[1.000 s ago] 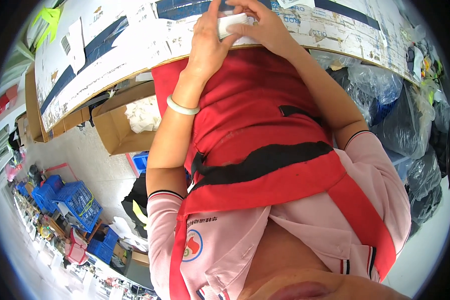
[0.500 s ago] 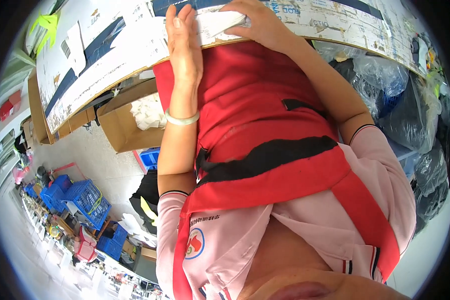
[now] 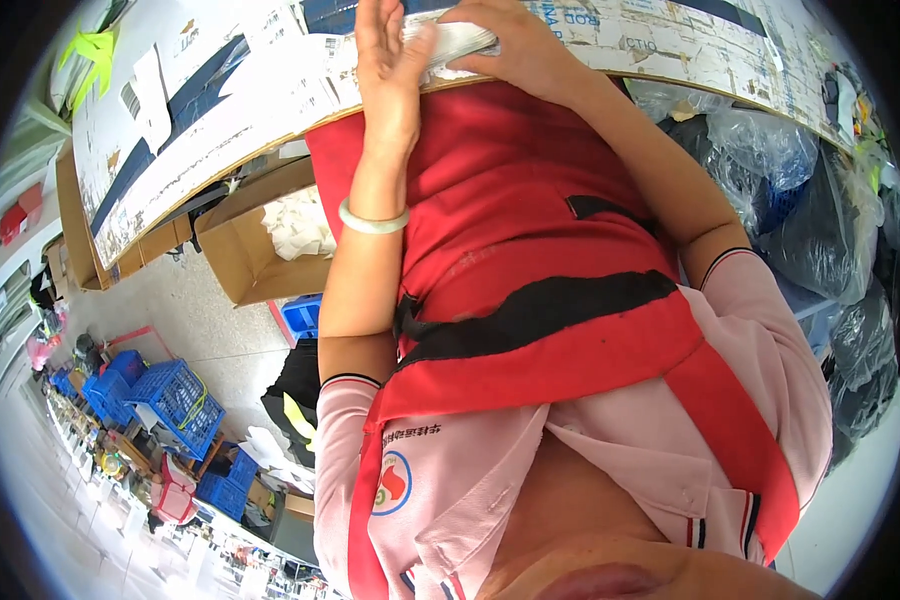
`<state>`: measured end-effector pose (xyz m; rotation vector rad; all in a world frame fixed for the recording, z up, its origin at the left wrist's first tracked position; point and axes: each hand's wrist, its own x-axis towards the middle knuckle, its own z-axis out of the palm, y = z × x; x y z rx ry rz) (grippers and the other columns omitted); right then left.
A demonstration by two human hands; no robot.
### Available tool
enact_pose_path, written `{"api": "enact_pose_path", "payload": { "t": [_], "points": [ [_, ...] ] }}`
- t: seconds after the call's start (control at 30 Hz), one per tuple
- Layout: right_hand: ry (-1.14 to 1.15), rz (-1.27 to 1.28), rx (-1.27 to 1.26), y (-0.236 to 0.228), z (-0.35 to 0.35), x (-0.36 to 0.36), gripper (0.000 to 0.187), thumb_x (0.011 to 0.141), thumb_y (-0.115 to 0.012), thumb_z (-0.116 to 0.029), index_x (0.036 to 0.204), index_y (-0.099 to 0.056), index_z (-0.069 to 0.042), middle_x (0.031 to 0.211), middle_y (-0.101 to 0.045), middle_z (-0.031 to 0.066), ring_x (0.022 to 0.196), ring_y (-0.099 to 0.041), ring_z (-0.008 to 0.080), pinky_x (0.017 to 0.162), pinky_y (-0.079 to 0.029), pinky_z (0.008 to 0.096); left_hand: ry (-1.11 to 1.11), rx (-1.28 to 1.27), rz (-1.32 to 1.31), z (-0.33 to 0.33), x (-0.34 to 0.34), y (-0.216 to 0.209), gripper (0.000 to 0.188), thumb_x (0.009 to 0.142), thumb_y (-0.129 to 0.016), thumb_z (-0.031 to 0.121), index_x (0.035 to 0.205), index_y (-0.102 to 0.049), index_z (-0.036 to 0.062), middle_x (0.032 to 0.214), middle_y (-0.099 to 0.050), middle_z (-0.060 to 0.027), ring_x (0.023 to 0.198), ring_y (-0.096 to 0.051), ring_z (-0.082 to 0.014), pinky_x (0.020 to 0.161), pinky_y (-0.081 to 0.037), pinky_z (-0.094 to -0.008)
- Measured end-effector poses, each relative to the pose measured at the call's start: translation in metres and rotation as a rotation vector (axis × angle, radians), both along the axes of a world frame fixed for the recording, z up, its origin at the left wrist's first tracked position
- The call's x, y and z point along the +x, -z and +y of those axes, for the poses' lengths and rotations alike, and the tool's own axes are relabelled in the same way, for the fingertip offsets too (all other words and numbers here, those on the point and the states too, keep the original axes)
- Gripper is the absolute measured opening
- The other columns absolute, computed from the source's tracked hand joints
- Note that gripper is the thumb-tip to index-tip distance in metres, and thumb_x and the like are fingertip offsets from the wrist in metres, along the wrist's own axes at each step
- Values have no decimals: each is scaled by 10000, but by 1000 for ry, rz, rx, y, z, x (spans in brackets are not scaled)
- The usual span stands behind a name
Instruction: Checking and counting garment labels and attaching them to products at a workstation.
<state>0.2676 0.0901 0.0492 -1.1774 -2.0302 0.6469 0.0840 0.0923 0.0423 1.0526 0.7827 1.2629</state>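
Observation:
At the far edge of the view, a small stack of thin white slips (image 3: 457, 42) lies on the worn white board, its right end fanned into layers. My right hand (image 3: 520, 45) is curled round that right end, fingers beyond it and thumb on the near side. My left hand (image 3: 388, 70), with a pale bangle at the wrist, stands at the stack's left end. Its fingers stretch upward, and its thumb leans against the stack. The left fingertips are cut off by the top edge of the picture.
The board-covered table (image 3: 220, 110) carries dark tape strips and a loose white strip (image 3: 151, 100). Below its left side, a cardboard box (image 3: 235, 255) holds white scraps. Blue crates (image 3: 175, 405) stand on the floor at left. Plastic bags (image 3: 810, 220) crowd the right side.
My left hand has shifted right along the stack, and its thumb now sticks out against the slips. My right hand has stayed in nearly the same place.

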Motion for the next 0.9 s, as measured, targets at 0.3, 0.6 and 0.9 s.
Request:
{"api": "enact_pose_path", "payload": {
  "t": [0.3, 0.6, 0.9],
  "points": [
    [19, -46, -12, 1, -1, 1, 478, 797, -744, -216, 1201, -577, -24, 1185, -555, 174, 1125, -519, 366, 986, -426, 437, 50, 600, 1002, 11, -18, -19, 478, 787, -800, 176, 1221, -643, 50, 1155, -658, -150, 1054, -630, -332, 945, -489, -383],
    [-16, -38, -2, 0, 1, 7, 503, 814, -735, -226, 1240, -571, -14, 1174, -564, 180, 1129, -527, 363, 983, -427, 426, 142, 758, 1173, 17, -17, -29, 436, 804, -771, 232, 1179, -654, 44, 1123, -657, -159, 1019, -613, -380, 907, -489, -426],
    [-6, 29, -251, -15, -3, 33, 467, 855, -724, -215, 1270, -593, -45, 1154, -594, 152, 1049, -588, 296, 905, -477, 370, 162, 789, 1387, 16, -3, -37, 401, 827, -718, 181, 1168, -626, -8, 1063, -642, -193, 1001, -600, -400, 906, -475, -440]
  ]
}}
